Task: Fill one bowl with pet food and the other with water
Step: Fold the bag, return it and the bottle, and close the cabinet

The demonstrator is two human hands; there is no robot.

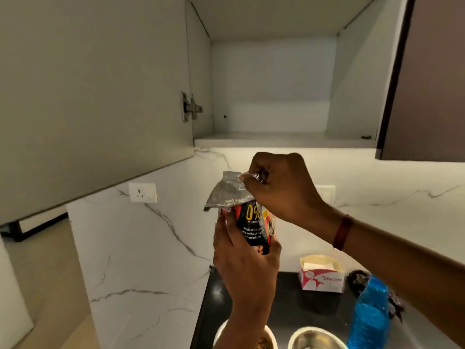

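Above the bowl (pixel 245 335) with food, the left hand (pixel 245 260) wrapped the pouch (pixel 251 222) body; the right hand (pixel 281 187) pinched its foil top (crinkly, light, probably slippery). Grip low, firmly.

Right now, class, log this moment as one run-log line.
left hand: gripping food pouch | right hand: pinching pouch's folded top | left bowl: holds food | right bowl: looks empty | cabinet: open

left hand (pixel 245 258) clasped, raised; right hand (pixel 281 187) apparently pinching, above.
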